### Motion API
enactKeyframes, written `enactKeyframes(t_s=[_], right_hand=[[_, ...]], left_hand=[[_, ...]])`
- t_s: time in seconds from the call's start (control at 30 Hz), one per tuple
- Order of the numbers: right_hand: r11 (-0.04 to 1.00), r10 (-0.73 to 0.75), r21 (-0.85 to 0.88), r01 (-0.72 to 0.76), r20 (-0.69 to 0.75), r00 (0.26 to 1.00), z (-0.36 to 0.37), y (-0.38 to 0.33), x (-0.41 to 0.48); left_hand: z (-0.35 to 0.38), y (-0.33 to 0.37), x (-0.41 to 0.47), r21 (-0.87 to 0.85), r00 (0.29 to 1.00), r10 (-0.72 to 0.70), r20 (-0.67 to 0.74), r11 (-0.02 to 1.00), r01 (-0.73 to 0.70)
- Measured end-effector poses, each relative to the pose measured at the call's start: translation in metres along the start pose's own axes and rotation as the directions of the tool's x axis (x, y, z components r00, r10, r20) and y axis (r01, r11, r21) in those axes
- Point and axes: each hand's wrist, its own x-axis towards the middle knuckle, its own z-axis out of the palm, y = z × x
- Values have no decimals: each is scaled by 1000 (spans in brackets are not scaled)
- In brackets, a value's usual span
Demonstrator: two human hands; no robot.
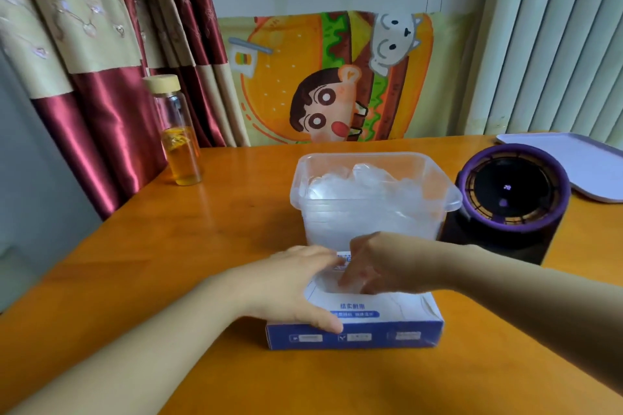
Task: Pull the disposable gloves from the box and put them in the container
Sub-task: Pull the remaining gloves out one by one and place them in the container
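Observation:
A blue and white glove box lies on the orange table near me. My left hand lies over the box's left side, its thumb down over the front edge. My right hand reaches into the top opening, and its fingers pinch the thin clear gloves inside. Just behind the box stands a clear plastic container with crumpled clear gloves piled in it.
A purple and black round device stands right of the container. A white tray lies at the far right. A glass bottle with amber liquid stands at the table's left back corner. Curtains and a cartoon cloth hang behind.

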Motion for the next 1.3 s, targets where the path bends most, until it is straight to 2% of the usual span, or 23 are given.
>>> enactKeyframes(t_s=[0.23, 0.47, 0.57, 0.7, 0.87, 0.93, 1.0, 1.1, 1.3], right_hand=[[994, -26, -110, 16, -93, 995, 14, -1, 4], [992, -15, -125, -9, -185, 983, -3, -6, -13], [996, 34, -74, -53, -231, 972, -5, -2, -16], [992, 81, 113, -50, -295, 952, -9, -13, -11], [991, 101, 111, -73, -275, 956, 12, -37, 7], [981, 129, 175, -82, -274, 953, 16, -38, 12], [954, 197, 283, -100, -337, 921, 9, -33, 11], [895, 336, 432, -114, -483, 808, -8, -25, 4], [802, 431, 597, -35, -536, 726, -16, -21, 0]], left_hand=[[3, -5, 1, 10, 999, -28, -15, 1000, 28], [8, -5, 0, -12, 997, -72, -34, 997, 72], [7, -3, 0, -15, 997, -74, -37, 997, 74], [11, -9, 2, -54, 997, -60, -54, 997, 57], [12, -9, 1, -74, 995, -66, -75, 995, 60], [12, -9, 0, -69, 995, -53, -85, 996, 47], [12, -8, -1, -63, 994, -43, -97, 997, 37], [10, -4, -2, -57, 995, -13, -98, 998, 8], [8, -2, -3, -55, 996, -2, -86, 998, -3]])
